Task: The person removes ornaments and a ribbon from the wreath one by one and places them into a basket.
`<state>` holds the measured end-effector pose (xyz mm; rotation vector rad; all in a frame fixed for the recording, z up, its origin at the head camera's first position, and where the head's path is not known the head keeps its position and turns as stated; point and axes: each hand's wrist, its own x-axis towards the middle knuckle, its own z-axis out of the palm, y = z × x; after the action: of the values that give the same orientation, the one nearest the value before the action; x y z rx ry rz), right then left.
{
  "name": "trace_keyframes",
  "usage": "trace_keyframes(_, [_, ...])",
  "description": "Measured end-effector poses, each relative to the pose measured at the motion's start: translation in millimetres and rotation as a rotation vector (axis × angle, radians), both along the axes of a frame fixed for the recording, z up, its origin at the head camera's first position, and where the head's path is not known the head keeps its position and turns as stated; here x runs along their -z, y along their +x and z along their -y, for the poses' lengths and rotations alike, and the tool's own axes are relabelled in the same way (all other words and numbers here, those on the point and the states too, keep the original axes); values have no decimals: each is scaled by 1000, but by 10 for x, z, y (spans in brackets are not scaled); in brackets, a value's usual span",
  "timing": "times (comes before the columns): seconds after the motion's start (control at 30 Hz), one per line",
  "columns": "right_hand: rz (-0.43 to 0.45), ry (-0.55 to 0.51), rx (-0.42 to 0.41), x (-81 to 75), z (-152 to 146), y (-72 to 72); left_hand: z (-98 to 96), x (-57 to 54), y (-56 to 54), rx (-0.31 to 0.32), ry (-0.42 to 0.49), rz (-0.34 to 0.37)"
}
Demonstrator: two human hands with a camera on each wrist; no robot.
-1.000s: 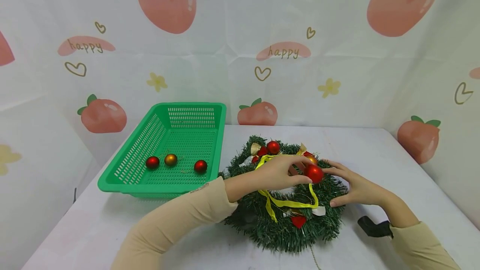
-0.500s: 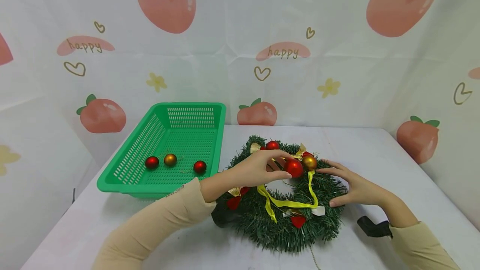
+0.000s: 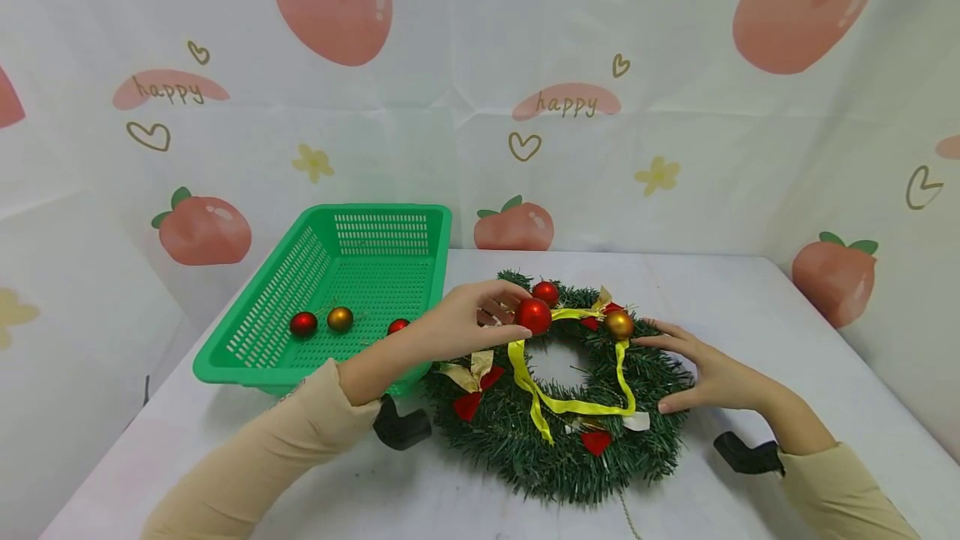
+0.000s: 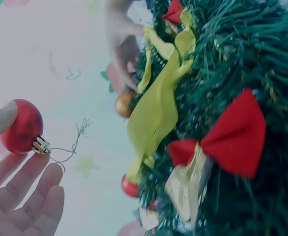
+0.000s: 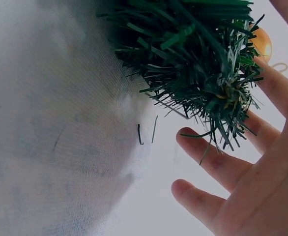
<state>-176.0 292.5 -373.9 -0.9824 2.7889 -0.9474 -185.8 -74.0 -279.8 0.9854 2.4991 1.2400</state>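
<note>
A shiny red bauble [image 3: 534, 317] is pinched between the thumb and fingers of my left hand [image 3: 465, 322], over the upper left of the green tinsel wreath [image 3: 540, 465]. In the left wrist view, a thin wire loop trails from the gold cap of the red bauble [image 4: 23, 125]. My right hand [image 3: 712, 369] rests spread against the wreath's right edge, its fingers fairly straight. A gold bauble [image 3: 618, 325] sits on the wreath near those fingertips, another red bauble [image 3: 546, 292] at its top. Yellow ribbon [image 3: 577, 408] crosses the middle; a red bow [image 4: 235, 135] is at the left.
Left of the wreath stands a green basket [image 3: 446, 265] holding a red bauble [image 3: 303, 324], a gold-coloured bauble [image 3: 340, 320] and another red one [image 3: 397, 326], partly behind my left arm. A printed cloth [image 3: 450, 165] hangs behind the white table [image 3: 720, 298].
My left hand has moved left with the red bauble, from the wreath's right side to its upper left, uncovering the gold bauble and the wreath's centre. My right hand stays put.
</note>
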Motion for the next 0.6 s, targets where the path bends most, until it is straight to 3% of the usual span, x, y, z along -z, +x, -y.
trace_keyframes(0.33, [1,-14,-10,9,-6,-10,370,-164,-18,-82,13,-43])
trace_keyframes(0.6, [-2,-8,0,6,-4,3,642,-275,-58,-132,-1,1])
